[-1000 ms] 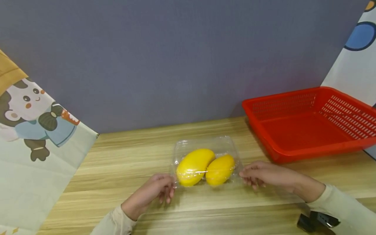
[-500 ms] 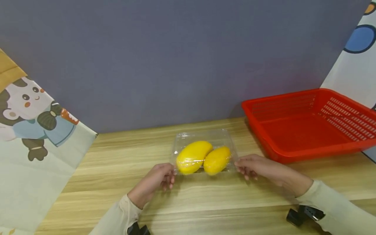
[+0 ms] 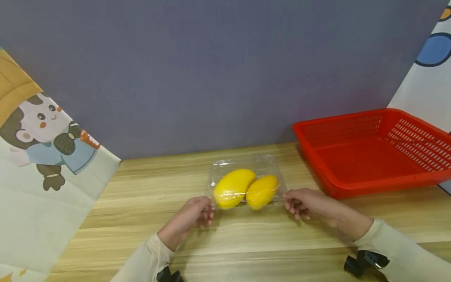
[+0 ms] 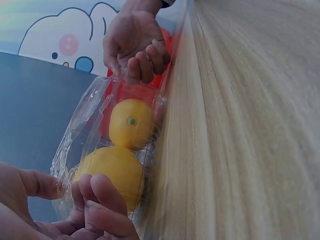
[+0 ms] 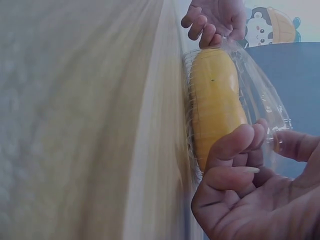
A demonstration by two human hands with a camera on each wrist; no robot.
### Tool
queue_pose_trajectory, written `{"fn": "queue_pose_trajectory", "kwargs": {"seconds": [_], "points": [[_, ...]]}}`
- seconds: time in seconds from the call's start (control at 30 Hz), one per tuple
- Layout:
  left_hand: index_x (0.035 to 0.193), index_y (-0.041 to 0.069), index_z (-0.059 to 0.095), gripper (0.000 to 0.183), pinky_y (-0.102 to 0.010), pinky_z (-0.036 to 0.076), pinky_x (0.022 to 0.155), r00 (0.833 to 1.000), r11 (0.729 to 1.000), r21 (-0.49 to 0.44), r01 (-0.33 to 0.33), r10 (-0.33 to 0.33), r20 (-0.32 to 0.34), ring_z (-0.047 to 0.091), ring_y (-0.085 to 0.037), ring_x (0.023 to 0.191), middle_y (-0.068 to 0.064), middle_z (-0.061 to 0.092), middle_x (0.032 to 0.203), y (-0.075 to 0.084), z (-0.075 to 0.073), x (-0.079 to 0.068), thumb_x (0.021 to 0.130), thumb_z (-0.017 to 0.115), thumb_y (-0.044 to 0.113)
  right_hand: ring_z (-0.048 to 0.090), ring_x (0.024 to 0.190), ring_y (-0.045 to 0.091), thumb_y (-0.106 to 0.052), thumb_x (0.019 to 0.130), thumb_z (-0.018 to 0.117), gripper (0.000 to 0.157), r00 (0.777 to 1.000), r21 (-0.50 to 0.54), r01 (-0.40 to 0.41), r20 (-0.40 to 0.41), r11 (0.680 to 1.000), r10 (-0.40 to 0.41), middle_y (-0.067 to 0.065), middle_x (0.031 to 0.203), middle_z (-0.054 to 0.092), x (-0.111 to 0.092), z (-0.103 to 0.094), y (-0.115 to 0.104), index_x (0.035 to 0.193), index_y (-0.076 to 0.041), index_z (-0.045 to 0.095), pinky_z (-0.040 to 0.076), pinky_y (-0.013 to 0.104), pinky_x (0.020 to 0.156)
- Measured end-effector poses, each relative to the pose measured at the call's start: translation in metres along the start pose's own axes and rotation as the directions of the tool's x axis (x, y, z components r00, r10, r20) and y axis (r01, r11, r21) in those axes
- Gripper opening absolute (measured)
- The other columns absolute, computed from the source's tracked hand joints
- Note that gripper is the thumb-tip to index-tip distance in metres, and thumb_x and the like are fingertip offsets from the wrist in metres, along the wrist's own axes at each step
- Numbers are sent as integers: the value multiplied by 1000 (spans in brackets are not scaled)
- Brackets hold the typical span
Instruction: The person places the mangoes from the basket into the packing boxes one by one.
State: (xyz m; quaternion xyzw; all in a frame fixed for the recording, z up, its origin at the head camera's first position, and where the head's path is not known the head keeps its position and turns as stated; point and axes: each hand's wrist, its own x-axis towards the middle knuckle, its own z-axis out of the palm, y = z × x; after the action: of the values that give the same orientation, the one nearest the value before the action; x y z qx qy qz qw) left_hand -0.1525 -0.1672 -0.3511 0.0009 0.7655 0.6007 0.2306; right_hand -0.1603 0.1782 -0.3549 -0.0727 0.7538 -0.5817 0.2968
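A clear plastic clamshell box (image 3: 243, 162) sits in the middle of the table, its lid down over two yellow mangoes. The larger mango (image 3: 234, 188) lies at the left, the smaller mango (image 3: 262, 192) at the right, leaning close against it. With thumb and curled fingers, my left hand (image 3: 192, 214) pinches the near left corner of the box. My right hand (image 3: 311, 204) pinches the near right corner in the same way. Seen from the left wrist, the lid (image 4: 75, 135) bulges above the mangoes and the thumb presses its edge. The right wrist view shows the box low, close over the wood.
A red plastic basket (image 3: 334, 187) with slotted sides stands at the right, just beyond my right hand. The wood-grain table (image 3: 148, 188) ends at a grey wall panel (image 3: 211, 78). A sheet with cartoon prints (image 3: 46, 156) hangs at the left.
Both hands have moved the box a little farther back toward the wall, mangoes inside. Over the last half second the hands and box have stayed nearly still, while the head view shifts slightly.
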Motion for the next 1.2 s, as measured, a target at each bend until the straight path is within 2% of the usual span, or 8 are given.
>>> {"fn": "queue_pose_trajectory", "kwargs": {"seconds": [0.73, 1.2], "points": [[88, 7, 57, 18, -19, 40, 52, 1000, 1000, -21, -20, 20, 8, 54, -9, 61, 2, 57, 72, -2, 2, 1, 97, 47, 18, 52, 63, 6, -25, 99, 48, 24, 999, 16, 36, 24, 999, -36, -5, 73, 53, 0, -2, 3, 81, -12, 57, 37, 17, 53], [86, 9, 55, 17, -20, 41, 56, 998, 1000, -8, -29, 29, 54, 54, -10, 64, 2, 56, 74, 1, -1, -2, 99, 46, 17, 52, 63, 5, -24, 100, 48, 24, 998, 33, 50, 34, 998, -51, -5, 73, 53, 1, -4, 5, 81, -12, 56, 38, 17, 54]]}}
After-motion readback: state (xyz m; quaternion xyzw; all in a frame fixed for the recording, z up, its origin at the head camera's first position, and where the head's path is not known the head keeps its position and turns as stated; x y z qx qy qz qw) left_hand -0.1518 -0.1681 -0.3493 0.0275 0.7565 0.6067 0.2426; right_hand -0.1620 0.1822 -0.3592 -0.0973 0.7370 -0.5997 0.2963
